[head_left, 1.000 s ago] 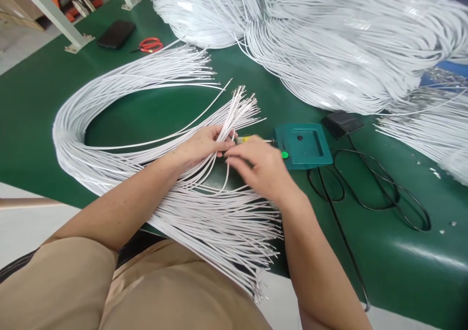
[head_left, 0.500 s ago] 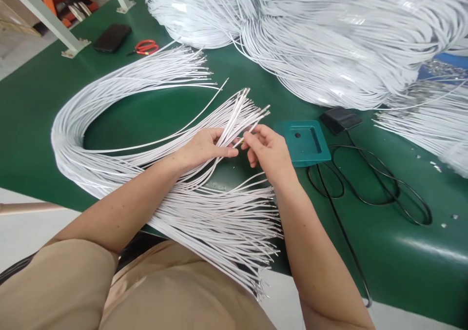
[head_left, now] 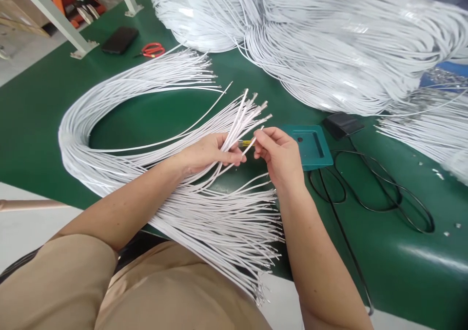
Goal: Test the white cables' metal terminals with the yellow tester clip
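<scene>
A long bundle of white wires (head_left: pixel 75 125) curves in a U over the green table, its metal-tipped ends fanned out near my body and farther back. My left hand (head_left: pixel 210 152) is closed round several white wires, whose tips stick up past the thumb. Just right of it, my right hand (head_left: pixel 276 152) pinches one white wire near its tip between thumb and index finger. A small yellow item (head_left: pixel 246 143) shows between the two hands; which hand bears it I cannot tell.
Large coils of white wire (head_left: pixel 329 52) fill the back of the green table (head_left: pixel 395 281). A teal tray-like device (head_left: pixel 312 147) and a black box (head_left: pixel 342 125) with black cables lie right of my hands. Red-handled scissors (head_left: pixel 152 50) and a dark flat object (head_left: pixel 120 40) lie back left.
My right hand has moved slightly right, away from my left, drawing a wire tip apart from the others. More of the yellow item shows. The whole view has shifted a little.
</scene>
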`<state>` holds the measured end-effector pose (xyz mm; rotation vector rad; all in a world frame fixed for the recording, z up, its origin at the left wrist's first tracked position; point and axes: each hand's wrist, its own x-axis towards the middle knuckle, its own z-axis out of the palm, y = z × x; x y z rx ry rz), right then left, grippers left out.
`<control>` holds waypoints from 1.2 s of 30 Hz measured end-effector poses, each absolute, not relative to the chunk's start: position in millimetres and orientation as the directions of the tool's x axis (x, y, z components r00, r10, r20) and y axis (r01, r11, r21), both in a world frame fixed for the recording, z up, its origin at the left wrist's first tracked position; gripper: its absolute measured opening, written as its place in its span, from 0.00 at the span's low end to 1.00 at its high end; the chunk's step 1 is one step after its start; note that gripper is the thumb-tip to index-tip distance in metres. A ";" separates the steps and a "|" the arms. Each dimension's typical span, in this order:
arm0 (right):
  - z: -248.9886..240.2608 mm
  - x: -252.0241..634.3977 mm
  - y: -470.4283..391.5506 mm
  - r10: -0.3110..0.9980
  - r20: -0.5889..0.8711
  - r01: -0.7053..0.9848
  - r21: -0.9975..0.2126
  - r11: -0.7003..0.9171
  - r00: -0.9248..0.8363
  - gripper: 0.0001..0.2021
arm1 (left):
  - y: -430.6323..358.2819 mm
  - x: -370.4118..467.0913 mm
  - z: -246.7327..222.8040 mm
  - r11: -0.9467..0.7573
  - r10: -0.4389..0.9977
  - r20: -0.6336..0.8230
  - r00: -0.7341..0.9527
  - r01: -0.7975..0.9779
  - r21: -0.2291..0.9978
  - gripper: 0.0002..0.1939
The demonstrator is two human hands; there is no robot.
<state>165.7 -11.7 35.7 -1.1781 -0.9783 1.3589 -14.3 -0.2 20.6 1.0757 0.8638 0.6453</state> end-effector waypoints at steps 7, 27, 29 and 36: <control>41.4 164.9 -16.1 0.963 -0.224 -0.284 -0.923 -0.260 -0.151 0.13 | -6.1 -12.4 31.2 0.420 0.763 -0.279 0.583 -0.118 0.900 0.17; 21.3 152.3 -12.6 0.991 -0.132 -0.286 -0.950 -0.125 0.005 0.11 | -2.0 -2.6 20.7 0.191 0.938 -0.168 0.305 -0.049 0.980 0.16; 20.6 151.3 -12.1 0.981 -0.188 -0.406 -0.894 -0.190 -0.044 0.11 | -2.3 -2.0 20.0 0.158 0.950 -0.139 0.279 -0.047 0.986 0.16; 28.2 150.8 -11.9 0.935 -0.278 -0.474 -0.807 -0.352 -0.220 0.12 | -4.2 1.6 18.8 0.082 0.956 -0.068 0.287 -0.035 0.996 0.15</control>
